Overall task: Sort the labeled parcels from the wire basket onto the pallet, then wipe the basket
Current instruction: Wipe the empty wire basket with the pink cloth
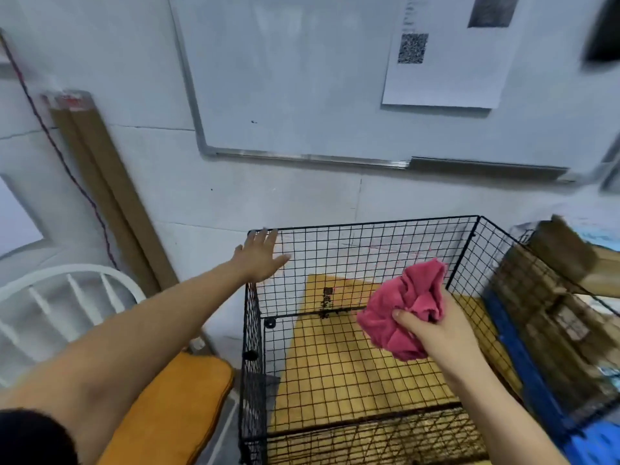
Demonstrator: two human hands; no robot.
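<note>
Left hand (260, 256) spread flat, fingers at the far left top corner of the basket (369, 256). Right hand (436, 327) clamped on a bunched pink cloth (406, 307) above the basket's inside. Long axis of the basket running near to far, toward the wall. Parcels (550, 317) stacked on the blue pallet (523, 360) just right.

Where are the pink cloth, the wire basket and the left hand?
pink cloth (404, 305): head view, bunched middle.
wire basket (369, 224): head view, far top rim.
left hand (261, 255): head view, back of hand.

the black wire basket (369, 250) stands open-topped and empty, brown parcels (550, 297) stacked on the blue pallet (523, 357) just to its right.
</note>
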